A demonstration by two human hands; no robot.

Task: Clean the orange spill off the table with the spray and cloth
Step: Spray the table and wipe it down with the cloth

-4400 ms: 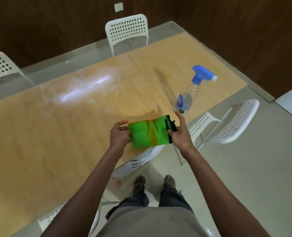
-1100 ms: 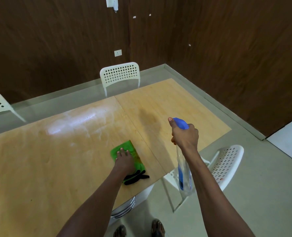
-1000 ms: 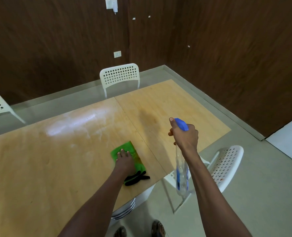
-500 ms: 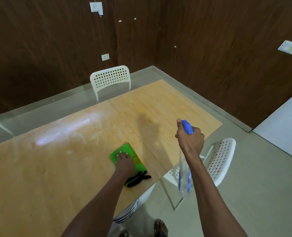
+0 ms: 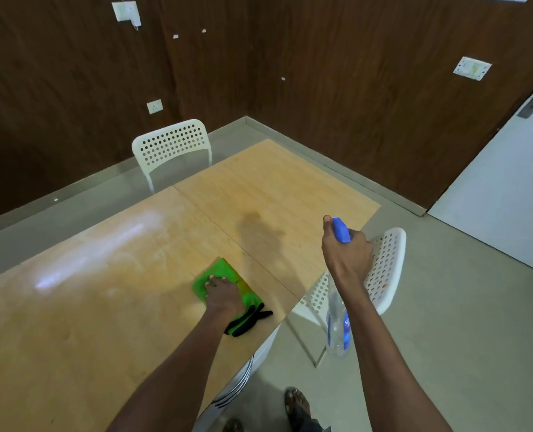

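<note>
A green cloth (image 5: pixel 215 274) with a black edge and an orange stain lies flat on the wooden table (image 5: pixel 103 291) near its front edge. My left hand (image 5: pixel 223 296) presses down on the cloth, palm flat and fingers spread. My right hand (image 5: pixel 346 254) grips the blue trigger head of a clear spray bottle (image 5: pixel 338 328), held above the table's right edge with the nozzle facing the tabletop. The bottle's body hangs below my wrist. A dark patch (image 5: pixel 259 232) shows on the wood beyond the cloth. I cannot make out an orange spill on the table itself.
A white perforated chair (image 5: pixel 173 148) stands at the table's far side. Another white chair (image 5: pixel 383 269) sits at the right edge, under my right arm. Dark wood-panelled walls close off the corner, and a white door (image 5: pixel 502 198) is at the right.
Earlier both hands held the cloth up while the bottle stood on the table. Over the last second the hands barely shift; the view tilts up and swings right.
</note>
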